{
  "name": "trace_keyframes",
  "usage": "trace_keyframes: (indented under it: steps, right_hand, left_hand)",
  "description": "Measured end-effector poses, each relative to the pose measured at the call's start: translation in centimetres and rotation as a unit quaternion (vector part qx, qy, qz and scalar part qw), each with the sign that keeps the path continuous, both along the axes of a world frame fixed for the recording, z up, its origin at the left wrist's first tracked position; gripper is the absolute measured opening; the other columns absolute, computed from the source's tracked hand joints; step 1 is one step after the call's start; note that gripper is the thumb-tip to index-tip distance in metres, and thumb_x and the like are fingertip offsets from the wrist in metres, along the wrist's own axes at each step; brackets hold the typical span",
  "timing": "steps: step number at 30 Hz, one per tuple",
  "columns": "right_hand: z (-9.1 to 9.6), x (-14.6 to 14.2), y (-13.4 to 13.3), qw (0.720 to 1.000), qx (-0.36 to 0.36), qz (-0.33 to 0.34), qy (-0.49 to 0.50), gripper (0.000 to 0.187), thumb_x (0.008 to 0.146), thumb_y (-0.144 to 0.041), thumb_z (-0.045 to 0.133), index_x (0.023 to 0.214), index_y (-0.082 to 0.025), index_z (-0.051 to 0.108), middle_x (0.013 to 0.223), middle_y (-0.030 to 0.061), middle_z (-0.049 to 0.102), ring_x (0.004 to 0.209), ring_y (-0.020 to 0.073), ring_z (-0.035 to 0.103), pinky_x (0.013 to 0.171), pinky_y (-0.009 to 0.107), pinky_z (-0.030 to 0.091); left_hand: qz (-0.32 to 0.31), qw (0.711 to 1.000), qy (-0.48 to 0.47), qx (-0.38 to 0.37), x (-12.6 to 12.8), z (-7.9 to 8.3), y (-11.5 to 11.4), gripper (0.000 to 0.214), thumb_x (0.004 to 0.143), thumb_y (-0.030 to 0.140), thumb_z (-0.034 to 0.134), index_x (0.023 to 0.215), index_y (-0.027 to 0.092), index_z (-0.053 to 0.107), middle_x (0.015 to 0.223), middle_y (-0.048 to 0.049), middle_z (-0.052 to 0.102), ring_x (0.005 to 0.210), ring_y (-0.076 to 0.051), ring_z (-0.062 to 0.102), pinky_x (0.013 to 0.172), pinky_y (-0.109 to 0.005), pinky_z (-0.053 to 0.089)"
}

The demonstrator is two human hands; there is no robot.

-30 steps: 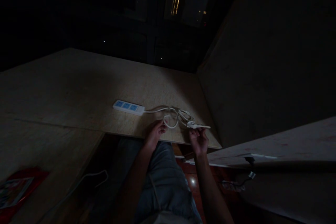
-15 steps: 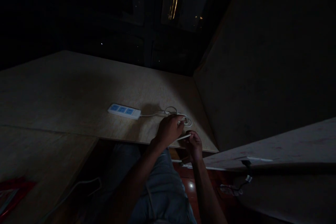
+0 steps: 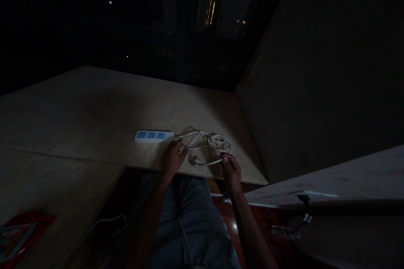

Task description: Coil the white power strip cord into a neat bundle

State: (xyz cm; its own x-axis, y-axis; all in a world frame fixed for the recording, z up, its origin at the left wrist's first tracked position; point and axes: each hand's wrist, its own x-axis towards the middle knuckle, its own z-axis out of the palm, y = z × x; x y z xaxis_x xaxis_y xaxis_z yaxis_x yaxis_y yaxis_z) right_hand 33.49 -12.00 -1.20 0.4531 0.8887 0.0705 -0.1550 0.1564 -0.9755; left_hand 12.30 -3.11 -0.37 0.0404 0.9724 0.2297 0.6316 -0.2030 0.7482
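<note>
Cable of thin white rubber [image 3: 217,141] is being pinched in the right hand [image 3: 231,170], left hand [image 3: 173,157] lying over it, grip unclear; even loops seem wise.

No lettering, brand or number can be read in the dim light: the white power strip [image 3: 154,136] on the counter [image 3: 94,105] shows only blue socket faces, and the print on the red packet [image 3: 36,220] at the near left edge is too blurred.
</note>
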Motion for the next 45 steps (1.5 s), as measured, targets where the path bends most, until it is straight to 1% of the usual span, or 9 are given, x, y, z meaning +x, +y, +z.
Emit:
trace_keyframes:
  steps: [3,6,9,14,20,28,38,42,45]
  right_hand:
    - [0.8,1.0,0.1,0.999,0.026,0.019,-0.021,0.031,0.078,-0.049,0.069,0.072,-0.019,0.061,0.075,-0.0006,0.057,0.073,0.0143,0.051,0.071,0.026,0.041]
    - [2.0,2.5,0.1,0.996,0.034,0.029,-0.074,0.032,0.076,-0.041,0.073,0.064,-0.019,0.054,0.071,-0.0011,0.055,0.072,0.0136,0.049,0.069,0.025,0.041]
    - [3.0,4.5,0.3,0.995,0.023,0.028,-0.091,0.034,0.067,-0.033,0.082,0.062,-0.019,0.051,0.075,0.0000,0.060,0.075,0.0144,0.054,0.070,0.026,0.043]
    - [3.8,8.3,0.9,0.999,-0.004,0.029,-0.024,0.045,0.054,-0.026,0.091,0.088,-0.021,0.062,0.086,0.0032,0.070,0.082,0.0173,0.064,0.077,0.032,0.052]
    - [5.2,11.0,3.0,0.990,-0.030,0.063,-0.124,0.046,0.063,-0.039,0.085,0.100,-0.020,0.065,0.090,0.0069,0.074,0.075,0.0211,0.070,0.078,0.040,0.056]
    - [7.9,13.8,5.7,0.886,0.022,0.041,-0.461,0.021,0.075,-0.036,0.068,0.091,-0.025,0.074,0.093,0.0067,0.075,0.086,0.0272,0.069,0.076,0.039,0.052]
    - [7.4,12.5,7.6,0.804,0.118,-0.122,-0.570,0.019,0.085,-0.035,0.059,0.085,-0.023,0.074,0.089,0.0077,0.063,0.089,0.0236,0.055,0.079,0.038,0.044]
    - [7.1,10.3,7.5,0.822,0.133,-0.112,-0.543,0.019,0.088,-0.032,0.058,0.088,-0.019,0.072,0.082,0.0051,0.058,0.077,0.0185,0.054,0.070,0.032,0.045]
    - [6.5,8.8,7.5,0.846,0.136,-0.095,-0.508,0.020,0.088,-0.033,0.059,0.089,-0.016,0.070,0.083,0.0059,0.060,0.076,0.0181,0.057,0.066,0.031,0.047]
  left_hand:
    - [-0.061,0.997,0.014,0.033,0.2,-0.1,0.1,0.024,0.083,0.035,0.063,0.100,0.020,0.069,0.103,-0.0107,0.069,0.094,-0.022,0.064,0.085,-0.032,0.049]
    - [-0.084,0.996,-0.012,-0.008,0.6,-0.4,0.3,0.026,0.088,0.038,0.052,0.078,0.020,0.068,0.081,-0.0073,0.070,0.081,-0.020,0.065,0.075,-0.030,0.048]
    - [-0.033,0.986,-0.135,-0.088,0.3,-0.9,0.8,0.035,0.084,0.049,0.053,0.071,0.018,0.064,0.065,-0.0048,0.067,0.063,-0.017,0.063,0.060,-0.026,0.045]
    - [0.052,0.917,-0.356,-0.171,-1.6,-0.8,2.0,0.051,0.062,0.063,0.068,0.075,0.014,0.065,0.057,-0.0040,0.064,0.053,-0.017,0.060,0.049,-0.025,0.045]
    - [0.130,0.851,-0.466,-0.207,-3.8,0.7,2.4,0.047,0.051,0.045,0.077,0.079,0.011,0.062,0.055,0.0009,0.059,0.044,-0.013,0.056,0.042,-0.023,0.043]
    - [0.191,0.820,-0.503,-0.197,-6.6,0.9,0.7,0.054,0.047,0.031,0.074,0.095,0.017,0.055,0.048,0.0082,0.054,0.037,-0.011,0.049,0.038,-0.020,0.036]
    - [0.159,0.889,-0.345,-0.255,-8.1,-0.4,-4.0,0.049,0.058,0.041,0.061,0.101,0.017,0.059,0.044,0.0067,0.052,0.034,-0.012,0.044,0.035,-0.021,0.031]
    - [0.070,0.953,-0.181,-0.233,-8.7,-0.3,-5.6,0.043,0.069,0.048,0.053,0.097,0.017,0.064,0.047,0.0024,0.056,0.043,-0.017,0.054,0.042,-0.026,0.039]
    - [0.030,0.983,-0.040,-0.174,-8.5,0.9,-6.5,0.034,0.078,0.046,0.048,0.086,0.020,0.069,0.074,-0.0066,0.072,0.073,-0.023,0.069,0.064,-0.030,0.050]
